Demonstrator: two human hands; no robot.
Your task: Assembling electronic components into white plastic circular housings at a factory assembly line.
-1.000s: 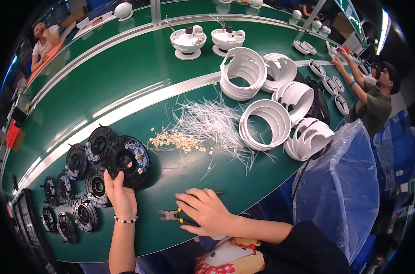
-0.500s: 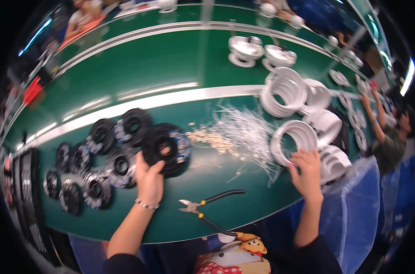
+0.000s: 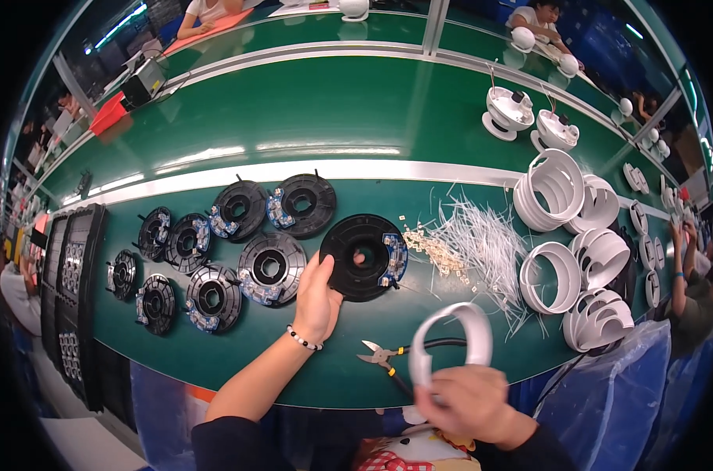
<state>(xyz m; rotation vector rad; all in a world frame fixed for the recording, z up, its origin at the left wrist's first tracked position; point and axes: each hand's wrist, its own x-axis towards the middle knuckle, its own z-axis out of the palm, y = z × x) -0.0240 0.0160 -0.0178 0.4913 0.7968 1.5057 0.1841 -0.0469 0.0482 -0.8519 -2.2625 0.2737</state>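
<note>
Newly in hand: one white plastic ring point(image 3: 477, 330), blurred, rim gripped by your curled right hand point(image 3: 466, 404), lower centre. Centre frame: one black disc point(image 3: 364, 284) with blue circuit board point(image 3: 395, 259), pinched at the edge by your left hand point(image 3: 317, 306). Both hands are now full; diagonal cutters point(image 3: 382, 355) lie between, unheld.

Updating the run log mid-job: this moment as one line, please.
left hand: holding black disc | right hand: holding white ring, blurred | pliers: on green table

Head-worn fisheye view, facing down, hands point(image 3: 317, 306) near, green worktop point(image 3: 294, 110) beyond
</note>
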